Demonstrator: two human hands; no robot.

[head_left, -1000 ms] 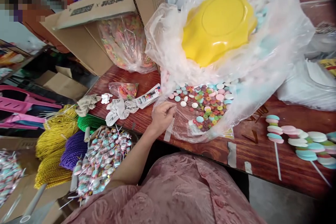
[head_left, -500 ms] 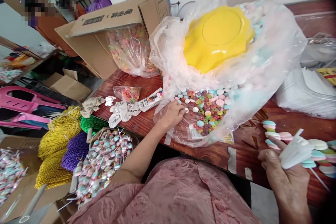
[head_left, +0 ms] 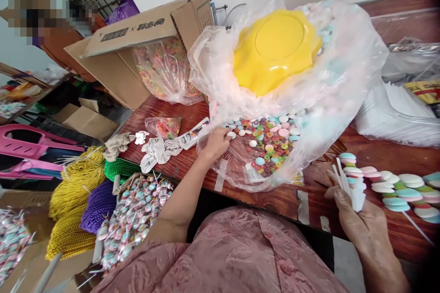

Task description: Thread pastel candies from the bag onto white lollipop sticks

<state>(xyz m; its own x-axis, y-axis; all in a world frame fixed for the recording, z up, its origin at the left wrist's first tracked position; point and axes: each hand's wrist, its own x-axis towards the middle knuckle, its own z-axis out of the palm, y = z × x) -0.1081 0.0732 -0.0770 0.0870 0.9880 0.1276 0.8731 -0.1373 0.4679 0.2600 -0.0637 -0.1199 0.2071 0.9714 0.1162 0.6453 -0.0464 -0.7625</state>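
My left hand (head_left: 217,143) is at the near-left edge of a spread plastic bag of candies, fingers closed on a round white candy (head_left: 231,135). Loose pastel discs and small coloured ring candies (head_left: 273,146) lie on the plastic beside it. At the right, my right hand (head_left: 357,213) grips a bundle of thin white sticks (head_left: 345,185), their ends pointing up and away. Just beyond it, stacks of pastel discs with rings between them (head_left: 409,194) lie on the table; a white stick juts from one.
A yellow scalloped dish (head_left: 277,50) rests upside down on the bag. Behind stands an open cardboard box (head_left: 137,36). White sleeves fill a clear tray (head_left: 395,114) at right. Wrapped candy sticks (head_left: 137,215) and coloured cord bundles (head_left: 77,192) sit at lower left. People are in the background.
My left hand has drawn slightly left and back with the white candy. My right hand has turned and shifted up and left, so the sticks now point away. The view has swung slightly.
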